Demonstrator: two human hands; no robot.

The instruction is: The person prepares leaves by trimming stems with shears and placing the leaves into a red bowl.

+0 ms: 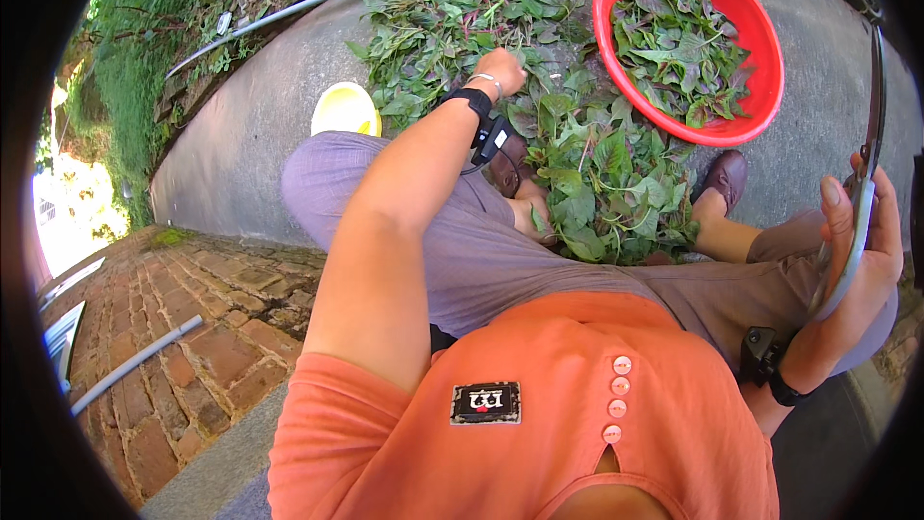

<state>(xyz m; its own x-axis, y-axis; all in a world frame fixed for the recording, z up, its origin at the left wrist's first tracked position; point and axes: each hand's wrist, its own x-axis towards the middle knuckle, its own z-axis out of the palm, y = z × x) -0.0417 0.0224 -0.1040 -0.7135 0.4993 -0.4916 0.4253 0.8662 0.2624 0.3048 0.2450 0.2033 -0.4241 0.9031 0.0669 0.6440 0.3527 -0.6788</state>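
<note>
My left hand [502, 72], with a bracelet and a black wrist device, reaches into the loose leafy greens [433, 36] on the concrete. Its fingers are curled and their tips hidden, so I cannot tell whether they hold a stem. At the far right, my right hand [863, 231] grips what look like large metal scissors [846, 282], with the blades pointing away from me. A second heap of leafy stems [613, 188] lies between my feet. Cut leaves [682, 50] partly fill a red plastic basin [769, 79] beyond my right foot.
A yellow bowl [346, 108] stands beside my left knee. A grey pipe [317, 3] runs along the far edge of the concrete, with a planted bank behind it. Brick paving [216, 347] with another grey pipe [137, 365] lies to the left.
</note>
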